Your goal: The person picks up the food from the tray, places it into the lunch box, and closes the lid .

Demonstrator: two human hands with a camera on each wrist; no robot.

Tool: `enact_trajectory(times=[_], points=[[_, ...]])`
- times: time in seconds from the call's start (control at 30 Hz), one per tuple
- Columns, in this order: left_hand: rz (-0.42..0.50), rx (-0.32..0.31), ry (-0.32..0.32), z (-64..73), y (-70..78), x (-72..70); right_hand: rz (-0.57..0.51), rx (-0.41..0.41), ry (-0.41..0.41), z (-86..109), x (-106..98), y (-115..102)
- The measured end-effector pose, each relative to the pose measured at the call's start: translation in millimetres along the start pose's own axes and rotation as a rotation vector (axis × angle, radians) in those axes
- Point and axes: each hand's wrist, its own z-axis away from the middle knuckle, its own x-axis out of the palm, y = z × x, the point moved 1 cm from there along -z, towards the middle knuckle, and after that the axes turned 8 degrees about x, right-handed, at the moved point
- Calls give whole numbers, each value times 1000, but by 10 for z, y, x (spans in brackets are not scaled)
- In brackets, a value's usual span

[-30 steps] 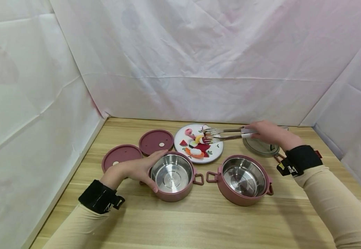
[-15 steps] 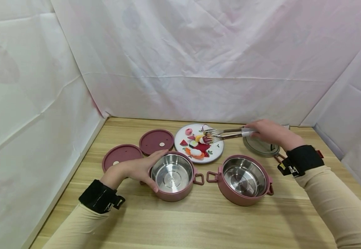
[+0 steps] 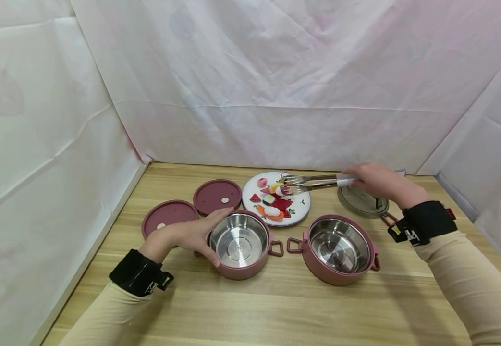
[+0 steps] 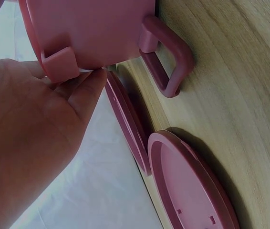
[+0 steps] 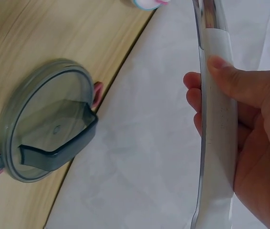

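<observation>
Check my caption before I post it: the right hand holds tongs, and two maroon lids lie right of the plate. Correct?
Not quite: the two maroon lids lie left of the plate, as the head view shows. The right hand does hold tongs.

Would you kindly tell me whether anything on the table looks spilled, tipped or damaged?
Nothing stands out: the two pink pots stand upright, the maroon lids lie flat, and the food is on or over the plate. I see no spill or damage.

My right fingers point(image 5: 194, 98) grip silver tongs point(image 5: 218, 129) with white handles, their fork-like tips over a patterned plate point(image 3: 304, 206). My left fingers point(image 4: 86, 95) hold a pink, steel-lined pot point(image 3: 239, 274), upright and uncovered on the bench point(image 3: 233, 317).
</observation>
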Motion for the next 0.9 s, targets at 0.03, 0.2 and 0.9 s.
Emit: enact_trajectory(times=[0.03,0.2,0.9], points=[[1,1,1,-1,0,0,0,-6,1,4,-16,-13],[10,3,-2,-10,-6,0,3,-34,10,23,-96,-95],[19,21,-4,-18,-27,-3,8,-203,116,74,-217,-740]])
